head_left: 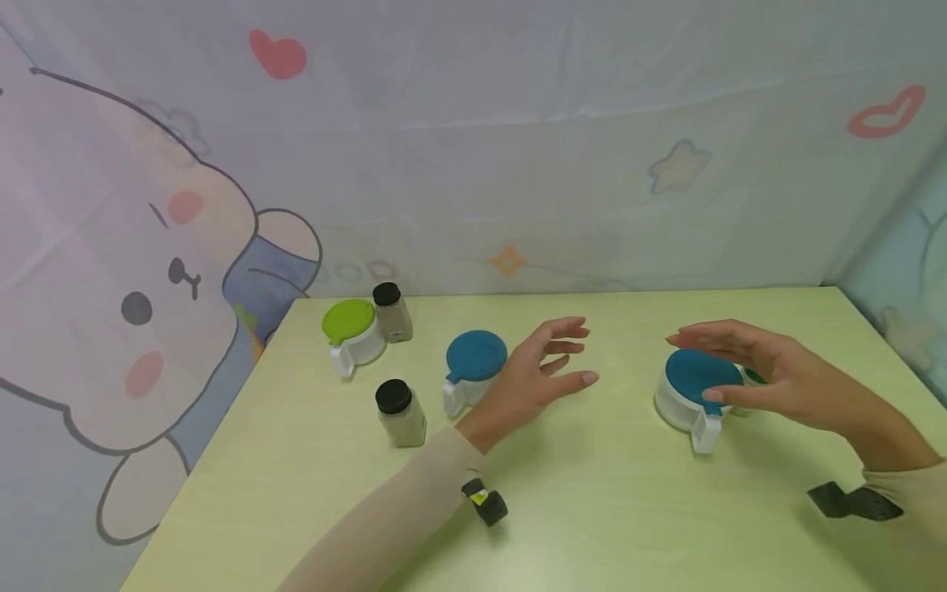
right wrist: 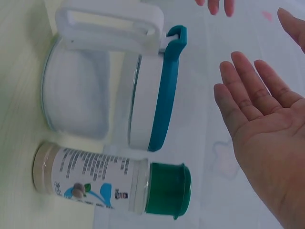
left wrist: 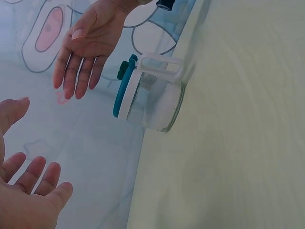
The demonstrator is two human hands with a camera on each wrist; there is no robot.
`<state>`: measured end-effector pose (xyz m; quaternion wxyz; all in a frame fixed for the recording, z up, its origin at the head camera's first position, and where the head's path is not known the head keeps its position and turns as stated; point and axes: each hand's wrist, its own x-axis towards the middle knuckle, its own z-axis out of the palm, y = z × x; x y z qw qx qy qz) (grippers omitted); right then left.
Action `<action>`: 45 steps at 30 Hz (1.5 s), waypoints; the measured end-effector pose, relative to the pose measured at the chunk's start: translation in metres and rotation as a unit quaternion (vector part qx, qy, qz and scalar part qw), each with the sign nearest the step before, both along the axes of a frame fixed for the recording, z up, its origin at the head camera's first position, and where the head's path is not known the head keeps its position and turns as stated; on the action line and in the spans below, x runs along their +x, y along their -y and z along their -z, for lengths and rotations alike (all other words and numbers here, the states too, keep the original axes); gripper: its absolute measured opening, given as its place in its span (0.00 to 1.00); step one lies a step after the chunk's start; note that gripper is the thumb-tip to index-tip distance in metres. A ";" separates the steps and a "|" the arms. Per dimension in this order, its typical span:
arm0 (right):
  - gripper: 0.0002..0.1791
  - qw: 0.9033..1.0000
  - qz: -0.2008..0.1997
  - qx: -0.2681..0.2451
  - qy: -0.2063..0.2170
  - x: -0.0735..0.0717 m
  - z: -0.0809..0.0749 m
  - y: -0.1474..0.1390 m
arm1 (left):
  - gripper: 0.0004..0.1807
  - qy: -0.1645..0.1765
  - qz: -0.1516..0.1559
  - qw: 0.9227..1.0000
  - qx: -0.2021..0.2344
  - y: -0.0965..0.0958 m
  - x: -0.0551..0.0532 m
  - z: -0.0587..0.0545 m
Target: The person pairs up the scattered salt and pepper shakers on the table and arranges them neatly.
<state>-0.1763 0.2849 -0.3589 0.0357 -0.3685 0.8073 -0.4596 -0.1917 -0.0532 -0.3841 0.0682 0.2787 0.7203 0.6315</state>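
Observation:
Held in the air, my left hand (head_left: 528,372) has loosely bent fingers and nothing in its grasp; it partly covers a jar with a blue lid (head_left: 477,355) in the head view. My right hand (head_left: 777,370) hovers over a second blue-lidded jar (head_left: 698,376), fingers and thumb apart. The right wrist view shows this hand's palm (right wrist: 271,138) away from the lid. That jar is clear, with white contents (right wrist: 78,88) and a white handle (right wrist: 112,24). Right beside it stands a labelled bottle (right wrist: 95,176) with a green cap, mostly hidden behind my right hand in the head view.
At the table's left stand a green-lidded jar (head_left: 349,321) and two black-capped shaker bottles, one behind (head_left: 394,319) and one nearer (head_left: 404,421). A printed cloth (head_left: 473,164) hangs along the back edge of the pale table (head_left: 592,510). Both wrists wear dark straps.

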 end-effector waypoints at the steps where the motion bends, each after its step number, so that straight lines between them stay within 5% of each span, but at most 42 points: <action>1: 0.38 1.000 -0.004 0.000 0.000 0.000 0.000 0.002 | 0.34 -0.002 -0.001 1.000 0.001 0.002 0.000 -0.001; 20: 0.36 0.997 -0.074 -0.032 -0.004 -0.009 -0.001 0.044 | 0.35 -0.005 -0.037 0.999 -0.007 0.033 0.002 -0.019; 45: 0.34 0.994 -0.104 0.000 0.025 -0.017 -0.005 0.090 | 0.34 -0.003 -0.081 0.997 0.001 0.063 0.009 -0.031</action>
